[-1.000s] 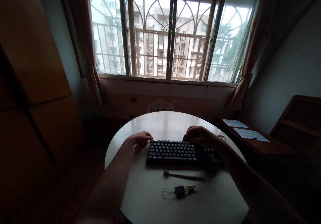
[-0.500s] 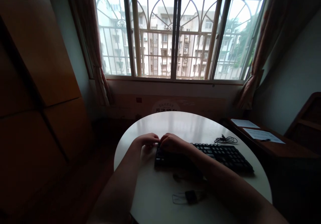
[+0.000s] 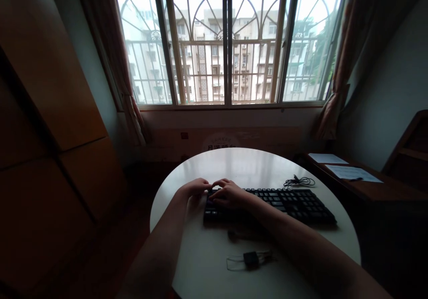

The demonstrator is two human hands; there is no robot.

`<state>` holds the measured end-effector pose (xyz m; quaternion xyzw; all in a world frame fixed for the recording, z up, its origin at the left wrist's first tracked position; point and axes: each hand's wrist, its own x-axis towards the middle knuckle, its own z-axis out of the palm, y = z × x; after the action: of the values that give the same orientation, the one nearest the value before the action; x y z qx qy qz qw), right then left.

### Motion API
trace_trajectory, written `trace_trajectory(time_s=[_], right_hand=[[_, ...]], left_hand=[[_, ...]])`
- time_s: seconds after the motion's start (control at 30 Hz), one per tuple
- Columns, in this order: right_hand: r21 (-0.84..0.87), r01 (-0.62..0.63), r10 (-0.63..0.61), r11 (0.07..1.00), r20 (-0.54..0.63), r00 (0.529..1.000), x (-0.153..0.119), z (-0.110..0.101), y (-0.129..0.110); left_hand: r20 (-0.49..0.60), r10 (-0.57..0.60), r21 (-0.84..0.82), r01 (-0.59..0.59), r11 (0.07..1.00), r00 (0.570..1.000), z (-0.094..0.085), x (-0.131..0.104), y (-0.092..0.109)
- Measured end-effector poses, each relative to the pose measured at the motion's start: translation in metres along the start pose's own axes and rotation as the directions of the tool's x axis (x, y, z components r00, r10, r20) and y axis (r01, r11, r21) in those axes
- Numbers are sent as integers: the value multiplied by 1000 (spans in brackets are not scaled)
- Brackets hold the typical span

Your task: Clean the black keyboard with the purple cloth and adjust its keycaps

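A black keyboard [image 3: 287,203] lies across the white round table [image 3: 197,263]. At its far left corner is my left hand [image 3: 198,186], its fingers curled and pressed together; whatever they hold is hidden. My right hand [image 3: 229,193] is over the keyboard's left end, thumb and forefinger apart, fingertips close to the left hand's. It covers some of the keys there. Nearer to me lies a wire keycap puller [image 3: 251,259] with a black middle. Between it and the keyboard is a small dark object [image 3: 233,235], too dim to name, beside my right forearm.
A coiled black cable [image 3: 298,181] rests behind the keyboard's right half. To the right, a low brown table [image 3: 391,189] carries paper sheets [image 3: 352,173] and a dark pen [image 3: 356,179]. A wooden cabinet [image 3: 80,165] stands at the left, a barred window ahead.
My right hand's fingers have spread from a closed pinch, with a gap now between thumb and forefinger. My left hand stays at the keyboard's corner. The view has shifted slightly.
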<state>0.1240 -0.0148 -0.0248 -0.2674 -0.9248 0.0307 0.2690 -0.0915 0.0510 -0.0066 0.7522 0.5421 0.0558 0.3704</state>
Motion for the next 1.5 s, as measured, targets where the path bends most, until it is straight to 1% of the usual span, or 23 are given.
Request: trace_trajectory(time_s=[0.07, 0.17, 0.23, 0.3, 0.4, 0.5, 0.57, 0.77, 0.83, 0.9, 1.0, 1.1, 1.2, 1.33, 1.5], right_hand=[[17, 8, -9, 1000, 22, 1000, 1, 1, 3], [47, 3, -6, 999, 49, 999, 1, 3, 7], [69, -18, 15, 997, 37, 999, 1, 3, 8], [90, -47, 48, 995, -6, 999, 1, 3, 7], [103, -64, 69, 993, -45, 997, 0, 3, 6], [76, -48, 48, 996, 8, 999, 0, 2, 6], [44, -49, 47, 998, 52, 998, 0, 1, 5], [-2, -38, 38, 999, 144, 989, 2, -1, 3], [-11, -34, 36, 999, 129, 991, 2, -1, 2], [2, -29, 28, 1000, 88, 996, 2, 0, 2], [51, -17, 17, 999, 5, 1000, 1, 0, 2], [116, 11, -7, 993, -41, 999, 1, 0, 3], [183, 18, -8, 983, -56, 998, 0, -1, 2], [224, -16, 28, 974, -53, 998, -1, -4, -1], [158, -19, 21, 987, -12, 1000, -2, -8, -5]], left_hand=[[-43, 9, 16, -8, 1000, 999, 2, 2, 1], [-58, 3, 20, -2, 1000, 998, 2, 0, 4], [-49, -7, 14, 8, 1000, 999, 1, -3, 7], [-33, -24, -13, 24, 1000, 999, -2, -7, 9], [25, -35, -85, 37, 996, 999, -5, -13, 9], [95, -2, -181, 19, 983, 995, -7, -17, 6], [121, 25, -223, 2, 975, 992, -7, -18, 5], [126, 87, -286, -48, 957, 988, -5, -17, 6], [126, 92, -282, -53, 958, 988, -5, -15, 4], [125, 96, -264, -60, 963, 988, -5, -13, 2], [122, 78, -241, -47, 969, 990, -6, -10, 0], [127, 47, -214, -19, 977, 991, -6, -9, 1], [127, 48, -201, -22, 979, 991, -5, -8, 1], [131, 32, -207, -4, 978, 991, -4, -6, 1], [124, 28, -204, -2, 979, 992, -5, -6, 0]])
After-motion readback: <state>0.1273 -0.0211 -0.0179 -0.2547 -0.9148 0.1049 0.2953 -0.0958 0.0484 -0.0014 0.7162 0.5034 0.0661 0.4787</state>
